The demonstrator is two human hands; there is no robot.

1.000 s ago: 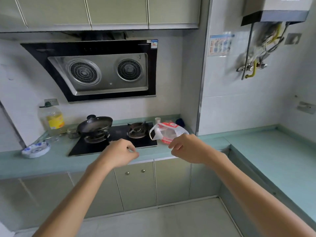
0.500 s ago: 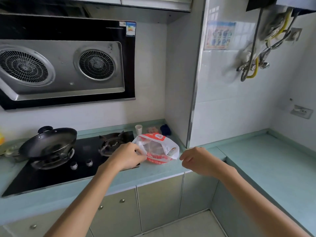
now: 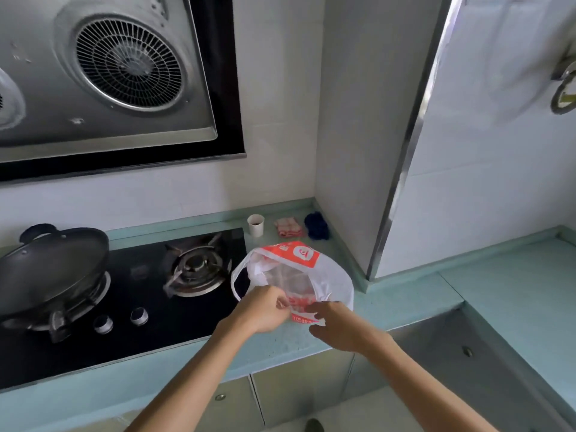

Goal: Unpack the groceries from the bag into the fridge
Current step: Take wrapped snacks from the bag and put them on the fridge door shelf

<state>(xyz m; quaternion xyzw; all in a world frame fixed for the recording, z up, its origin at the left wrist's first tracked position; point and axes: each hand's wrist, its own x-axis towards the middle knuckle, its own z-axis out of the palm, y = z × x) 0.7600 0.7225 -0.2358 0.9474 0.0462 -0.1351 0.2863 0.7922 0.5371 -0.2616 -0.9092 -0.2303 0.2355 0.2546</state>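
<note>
Now both hands have closed in on the translucent white plastic bag with orange print (image 3: 299, 275) on the pale green table (image 3: 405, 304): left hand (image 3: 263, 310) and right hand (image 3: 338, 327) fingers pinch its near rim. Opening begins; no fridge visible.

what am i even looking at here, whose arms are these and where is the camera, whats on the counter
There is no machine here. A person wears a wide-angle camera on the head, looking forward and down, so the two bare arms are the wearer's own. The scene is a kitchen corner. On the pale green counter sits a white and red plastic bag. The left hand and the right hand both pinch the bag's near edge, apparently to open it; what is inside is too unclear to name. Left of the bag is a black gas hob with a dark wok on one burner. Behind the bag stand a small white cup, a red and white cloth and something dark blue. An extractor hood hangs above.
</note>
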